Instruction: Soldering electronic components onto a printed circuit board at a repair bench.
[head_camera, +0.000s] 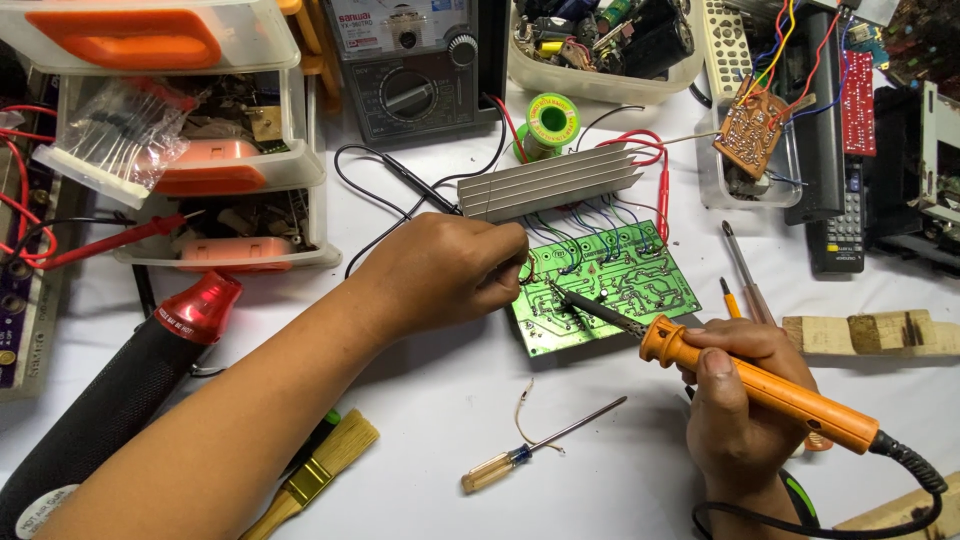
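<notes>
Green circuit board (605, 290) lies flat near the worktop (430, 420) centre, wired to a finned aluminium heat sink (550, 180) just behind it. Judged light, rigid and fragile at its joints; best held by bare edges. Left hand (440, 270) rests closed at the board's left edge, pinching something too small to identify. Right hand (735, 400), in front of the board, grips an orange soldering iron (760, 385), tip touching the board.

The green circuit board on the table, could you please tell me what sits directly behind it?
Behind the green circuit board lies a ribbed grey heat sink, joined to it by thin coloured wires. The left hand covers the board's left corner, so whatever is there cannot be seen.
</notes>
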